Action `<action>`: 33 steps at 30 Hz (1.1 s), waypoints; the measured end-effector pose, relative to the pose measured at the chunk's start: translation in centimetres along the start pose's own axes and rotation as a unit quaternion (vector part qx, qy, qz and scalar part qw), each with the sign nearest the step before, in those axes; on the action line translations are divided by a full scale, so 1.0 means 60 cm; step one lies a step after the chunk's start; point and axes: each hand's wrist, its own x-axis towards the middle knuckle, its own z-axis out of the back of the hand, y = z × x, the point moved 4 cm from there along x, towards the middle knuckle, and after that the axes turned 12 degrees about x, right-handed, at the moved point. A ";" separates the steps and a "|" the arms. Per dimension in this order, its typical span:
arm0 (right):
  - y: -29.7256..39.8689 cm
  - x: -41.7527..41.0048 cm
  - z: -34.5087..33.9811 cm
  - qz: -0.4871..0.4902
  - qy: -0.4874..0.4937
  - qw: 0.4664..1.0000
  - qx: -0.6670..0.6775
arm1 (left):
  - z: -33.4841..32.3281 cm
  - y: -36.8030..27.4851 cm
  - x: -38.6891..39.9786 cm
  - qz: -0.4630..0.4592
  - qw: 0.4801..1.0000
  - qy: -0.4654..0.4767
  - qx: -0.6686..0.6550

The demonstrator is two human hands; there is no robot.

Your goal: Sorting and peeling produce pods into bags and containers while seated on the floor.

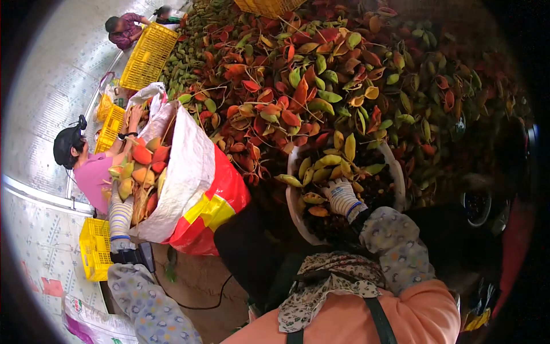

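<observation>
My left hand (120,215), in a striped knit glove, reaches into the mouth of a white woven sack (191,172) with red and yellow print. It lies against red, orange and green seed pods (144,159) heaped there, which hide its fingertips. In a matching glove, my right hand (342,198) is inside a round white tub (397,176). Its fingers meet a cluster of yellow-green pods (328,163) and are partly covered by them. Dark seeds (374,191) lie beneath in the tub. An orange-brown pod (318,211) rests beside the hand.
A large heap of loose pods (300,86) spreads beyond the tub. At left, a person in a pink top (92,176) reaches to the sack. Yellow plastic crates (148,56) stand along the left, with another person (124,31) behind. A dark cord (202,308) crosses the floor.
</observation>
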 end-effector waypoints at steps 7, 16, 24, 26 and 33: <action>-0.033 -0.015 0.003 -0.019 -0.089 0.996 -0.002 | 0.084 -0.204 -0.063 0.031 0.959 -0.053 0.277; -0.134 -0.027 0.007 0.014 -0.210 0.947 0.241 | 0.021 -0.149 0.001 -0.034 0.996 -0.072 0.029; -0.038 -0.056 0.057 0.031 -0.252 0.958 0.135 | 0.027 -0.196 -0.095 -0.151 0.967 -0.165 -0.123; -0.021 -0.064 0.090 0.067 -0.295 0.934 0.188 | 0.040 -0.236 -0.144 -0.211 0.954 -0.211 0.010; 0.066 0.026 0.151 0.218 -0.189 0.695 0.659 | 0.010 -0.211 -0.167 -0.205 0.966 -0.131 0.086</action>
